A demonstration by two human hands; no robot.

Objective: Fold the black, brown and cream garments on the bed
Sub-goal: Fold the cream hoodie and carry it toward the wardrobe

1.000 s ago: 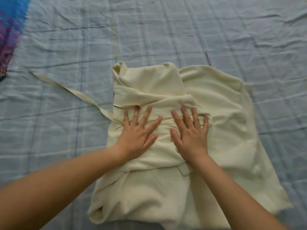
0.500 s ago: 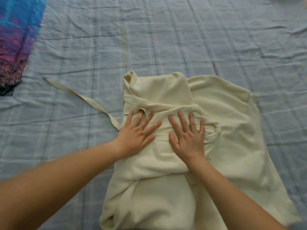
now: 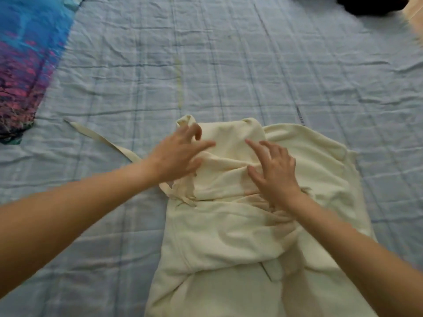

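Hands spread over the cream garment, neither one holding anything.

I see my left hand (image 3: 180, 154) with fingers splayed and loosely bent over the folded upper-left part of the cream garment (image 3: 229, 229), fingertips near its top corner. My right hand (image 3: 274, 172) is just beside it, fingers fanned over the bunched middle fold. I cannot tell whether either palm presses the cloth. A cream strap (image 3: 103, 138) trails out from under my left wrist across the blue checked sheet (image 3: 229, 65). Far beyond my right hand lies a black garment (image 3: 370, 4); far off my left, a blue-and-pink cloth (image 3: 25, 53).
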